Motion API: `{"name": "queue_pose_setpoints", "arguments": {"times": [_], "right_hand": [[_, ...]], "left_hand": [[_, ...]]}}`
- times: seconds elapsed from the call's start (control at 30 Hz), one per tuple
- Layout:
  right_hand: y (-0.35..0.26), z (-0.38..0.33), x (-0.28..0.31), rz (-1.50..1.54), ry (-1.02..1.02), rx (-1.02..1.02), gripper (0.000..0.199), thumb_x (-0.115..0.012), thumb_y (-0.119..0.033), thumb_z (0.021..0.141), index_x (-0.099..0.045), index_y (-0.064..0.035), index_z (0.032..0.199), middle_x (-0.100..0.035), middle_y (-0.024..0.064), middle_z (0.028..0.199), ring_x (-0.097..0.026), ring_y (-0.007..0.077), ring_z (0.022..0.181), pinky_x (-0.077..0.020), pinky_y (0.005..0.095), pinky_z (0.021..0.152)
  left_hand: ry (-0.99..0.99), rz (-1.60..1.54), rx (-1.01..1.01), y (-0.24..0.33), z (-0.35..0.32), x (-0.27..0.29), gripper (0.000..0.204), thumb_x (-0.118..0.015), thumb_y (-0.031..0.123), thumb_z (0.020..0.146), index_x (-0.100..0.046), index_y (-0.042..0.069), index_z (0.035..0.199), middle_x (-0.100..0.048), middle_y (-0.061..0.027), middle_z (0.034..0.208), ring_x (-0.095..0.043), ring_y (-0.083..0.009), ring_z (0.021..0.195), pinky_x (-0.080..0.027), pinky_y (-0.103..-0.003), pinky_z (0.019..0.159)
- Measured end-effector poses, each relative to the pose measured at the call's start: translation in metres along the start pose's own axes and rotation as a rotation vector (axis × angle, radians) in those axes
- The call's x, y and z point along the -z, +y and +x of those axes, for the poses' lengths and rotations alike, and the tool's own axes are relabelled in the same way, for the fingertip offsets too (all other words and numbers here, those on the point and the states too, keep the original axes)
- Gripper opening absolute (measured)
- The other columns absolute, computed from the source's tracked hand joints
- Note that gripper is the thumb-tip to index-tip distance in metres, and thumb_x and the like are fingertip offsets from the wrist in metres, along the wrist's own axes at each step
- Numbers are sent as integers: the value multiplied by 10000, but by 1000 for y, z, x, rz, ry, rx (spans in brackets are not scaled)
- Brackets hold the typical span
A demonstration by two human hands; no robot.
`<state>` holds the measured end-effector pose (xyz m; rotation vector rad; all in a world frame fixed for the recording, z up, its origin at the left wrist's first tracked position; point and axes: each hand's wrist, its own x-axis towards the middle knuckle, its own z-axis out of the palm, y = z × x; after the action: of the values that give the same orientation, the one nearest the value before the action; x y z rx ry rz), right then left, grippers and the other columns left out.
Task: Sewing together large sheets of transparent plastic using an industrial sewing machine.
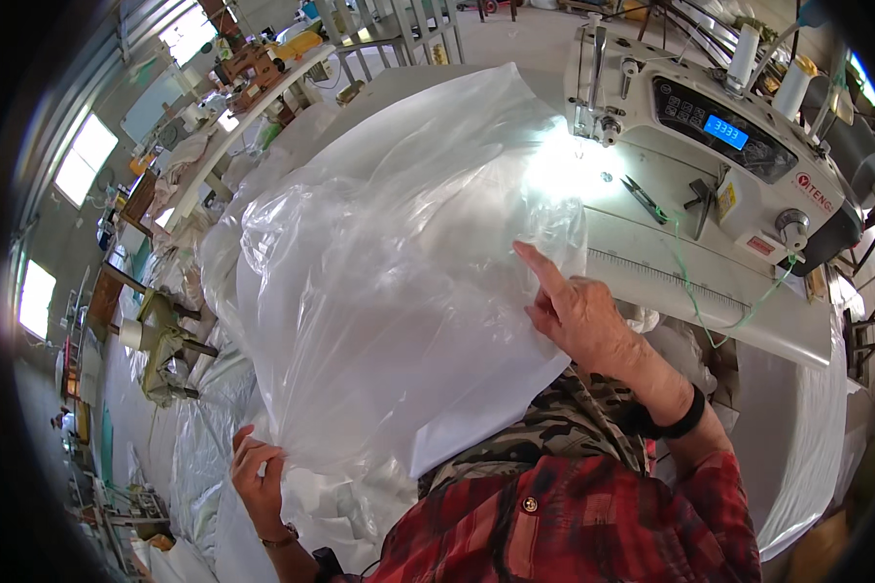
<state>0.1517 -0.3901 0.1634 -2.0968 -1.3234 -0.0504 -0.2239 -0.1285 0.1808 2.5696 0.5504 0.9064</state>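
A large clear plastic sheet point(360, 282) spreads, wrinkled and shiny, over the table and across my lap, with white material showing under it. At its near left corner my left hand point(256, 478) is closed, pinching the edge between thumb and fingers. My right hand point(585, 316) lies at the sheet's right side, index finger stretched out and thumb apart, holding nothing. Beyond it stands a white sewing machine point(724, 136) with a lit display; its bright lamp washes out the needle area at the sheet's far right edge.
Thread snips point(644, 199) and a small dark metal tool point(700, 206) rest on the machine bed. Green thread point(688, 282) trails over the printed ruler point(651, 272). Thread cones point(795, 85) stand behind the machine. Plastic heaps point(209, 466) and a stool point(160, 340) are at left.
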Motion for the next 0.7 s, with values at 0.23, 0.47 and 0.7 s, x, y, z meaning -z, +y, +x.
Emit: {"name": "queue_pose_setpoints", "arguments": {"times": [0.23, 0.47, 0.7], "right_hand": [[2, 60, 20, 234, -95, -91, 659, -581, -80, 840, -312, -14, 1438, -635, 121, 637, -640, 287, 594, -521, 405, 612], [-24, 80, 26, 539, -498, -163, 190, -541, -96, 877, -590, 36, 1005, -625, 104, 650, -615, 171, 573, -520, 321, 593], [-20, 17, -16, 596, -194, 215, 114, -611, -131, 894, -605, -26, 938, -648, 115, 767, -625, 231, 641, -503, 342, 623]], "left_hand": [[200, 93, -92, -13, -7, 31, 125, -606, -80, 703, -592, 11, 788, -514, -71, 690, -503, -205, 664, -400, -539, 1035], [437, 401, -179, -22, 0, 79, 157, -565, -138, 764, -611, -14, 849, -552, -96, 795, -565, -265, 821, -420, -554, 1029], [373, 467, 33, -71, -26, 59, 61, -625, -44, 819, -611, -7, 865, -590, -111, 871, -567, -299, 907, -449, -456, 948]]}}
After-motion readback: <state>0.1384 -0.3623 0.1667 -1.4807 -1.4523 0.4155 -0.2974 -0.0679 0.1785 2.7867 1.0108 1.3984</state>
